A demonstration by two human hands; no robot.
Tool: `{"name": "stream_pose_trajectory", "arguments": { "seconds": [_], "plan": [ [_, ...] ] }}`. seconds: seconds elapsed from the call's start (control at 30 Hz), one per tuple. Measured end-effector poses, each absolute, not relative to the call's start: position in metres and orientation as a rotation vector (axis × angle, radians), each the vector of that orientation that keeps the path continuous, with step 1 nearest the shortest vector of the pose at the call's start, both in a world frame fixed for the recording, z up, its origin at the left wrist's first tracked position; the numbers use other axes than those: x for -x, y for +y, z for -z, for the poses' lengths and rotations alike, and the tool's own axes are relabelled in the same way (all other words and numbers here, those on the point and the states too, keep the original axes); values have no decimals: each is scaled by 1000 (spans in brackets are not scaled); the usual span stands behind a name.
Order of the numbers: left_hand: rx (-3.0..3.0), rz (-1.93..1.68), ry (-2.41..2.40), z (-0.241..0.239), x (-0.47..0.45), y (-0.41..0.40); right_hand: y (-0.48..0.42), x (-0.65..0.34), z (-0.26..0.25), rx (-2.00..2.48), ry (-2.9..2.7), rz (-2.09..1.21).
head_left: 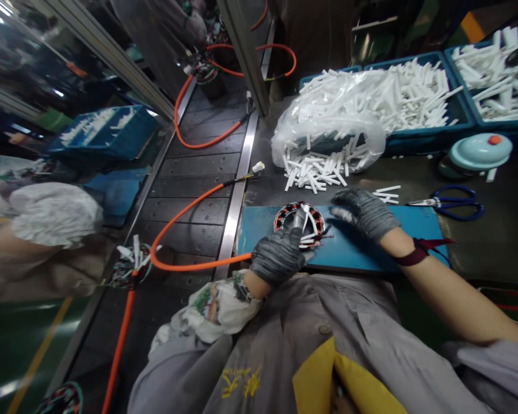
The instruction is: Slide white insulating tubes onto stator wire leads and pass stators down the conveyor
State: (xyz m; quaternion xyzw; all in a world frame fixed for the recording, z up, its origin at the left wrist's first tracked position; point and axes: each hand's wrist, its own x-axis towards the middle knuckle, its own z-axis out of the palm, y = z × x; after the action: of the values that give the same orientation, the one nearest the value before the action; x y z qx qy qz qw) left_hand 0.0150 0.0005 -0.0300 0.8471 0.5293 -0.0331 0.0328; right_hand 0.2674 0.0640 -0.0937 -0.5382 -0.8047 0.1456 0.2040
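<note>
A round motor stator [300, 221] with copper windings and white strips stuck in its slots lies on a blue board [371, 241]. My left hand [278, 253], in a grey glove, is curled against the stator's near edge and grips it. My right hand [365, 213], also gloved, hovers just right of the stator with its fingers bent together; whether they pinch a white strip is unclear. An orange cable [190, 215] runs from the stator side out over the conveyor.
A clear bag of white strips [328, 138] spills onto the table behind the board. Blue bins [414, 98] hold more strips. Scissors [449, 201] and a teal lid [479, 150] lie to the right. Another stator [132, 264] sits on the conveyor at left.
</note>
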Motion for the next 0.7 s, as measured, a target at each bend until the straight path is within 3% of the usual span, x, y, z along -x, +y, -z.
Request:
{"name": "stream_pose_trajectory", "arguments": {
  "seconds": [0.17,0.37,0.53,0.7],
  "plan": [
    [-2445,-19,1643,20,-27,2,96,-269,96,1925,-2313,-145],
    [-2590,-327,1536,24,22,-13,70,-276,75,1857,-2062,-65],
    [-2777,-248,1493,29,26,-14,29,-276,50,1529,-1859,-439],
    [-2823,-401,1354,35,27,-5,20,-281,42,1457,-1896,-665]
  ]
}}
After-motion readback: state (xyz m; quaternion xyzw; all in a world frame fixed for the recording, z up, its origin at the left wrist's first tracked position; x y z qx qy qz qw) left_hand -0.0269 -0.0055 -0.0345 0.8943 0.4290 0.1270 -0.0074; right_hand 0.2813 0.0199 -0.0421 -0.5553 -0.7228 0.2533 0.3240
